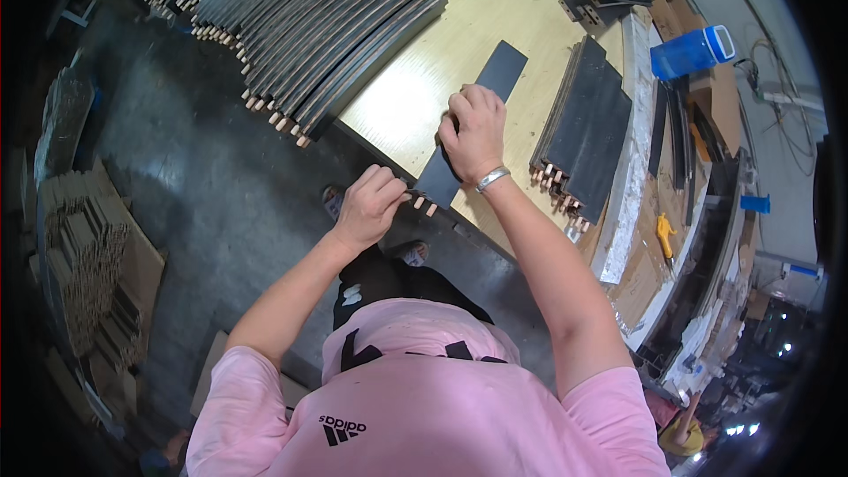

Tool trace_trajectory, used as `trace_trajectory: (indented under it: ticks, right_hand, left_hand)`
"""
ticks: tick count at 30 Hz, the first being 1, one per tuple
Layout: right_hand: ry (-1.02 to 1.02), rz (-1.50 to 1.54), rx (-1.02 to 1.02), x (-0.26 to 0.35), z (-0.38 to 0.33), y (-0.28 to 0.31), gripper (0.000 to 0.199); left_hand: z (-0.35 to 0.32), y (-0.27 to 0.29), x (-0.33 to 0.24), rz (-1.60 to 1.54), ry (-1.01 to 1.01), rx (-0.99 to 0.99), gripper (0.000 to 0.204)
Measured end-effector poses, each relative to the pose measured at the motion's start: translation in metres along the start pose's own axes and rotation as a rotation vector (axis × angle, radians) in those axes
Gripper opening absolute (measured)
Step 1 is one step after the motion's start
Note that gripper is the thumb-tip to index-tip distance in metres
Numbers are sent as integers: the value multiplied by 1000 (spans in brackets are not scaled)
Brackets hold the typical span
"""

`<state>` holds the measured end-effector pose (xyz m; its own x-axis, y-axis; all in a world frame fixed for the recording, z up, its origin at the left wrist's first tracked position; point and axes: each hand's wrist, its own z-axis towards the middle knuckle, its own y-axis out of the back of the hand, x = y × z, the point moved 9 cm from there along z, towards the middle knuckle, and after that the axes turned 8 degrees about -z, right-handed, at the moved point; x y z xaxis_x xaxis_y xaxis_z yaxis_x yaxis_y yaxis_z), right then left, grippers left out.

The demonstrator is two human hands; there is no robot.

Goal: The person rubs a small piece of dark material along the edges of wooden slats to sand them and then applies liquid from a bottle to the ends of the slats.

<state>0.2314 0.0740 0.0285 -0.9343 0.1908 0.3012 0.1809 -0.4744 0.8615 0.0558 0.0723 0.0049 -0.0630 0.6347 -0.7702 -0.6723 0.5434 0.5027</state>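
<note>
A narrow dark board point(502, 71) lies slantwise over the near edge of the pale table point(397, 115). Short wooden dowels point(425, 206) stick out of its near end. My right hand point(475, 128), with a silver bracelet at the wrist, is closed over the middle of this board. At the doweled end my left hand point(367, 208) is pinched together. A small dark bit shows at its fingertips, too small to name. To the right lies a stack of dark boards point(587, 124), with dowels at their near ends.
Many dark boards point(327, 18) stand in a long row at the table's far left. A blue plastic jug point(692, 52) and a yellow tool point(665, 235) are at the right. Dark blocks point(609, 0) lie at the back. Stacked cardboard pieces point(84, 256) stand on the floor at left.
</note>
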Motion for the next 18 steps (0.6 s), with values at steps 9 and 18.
trace_trajectory:
  ticks: [9, 18]
  right_hand:
    - [42, 16, 62, 3, 5, -4, 11]
    - [83, 3, 81, 7, 6, -6, 11]
  left_hand:
    - [8, -4, -10, 19, -102, 69, 19]
    - [3, -9, -15, 8, -131, 123, 17]
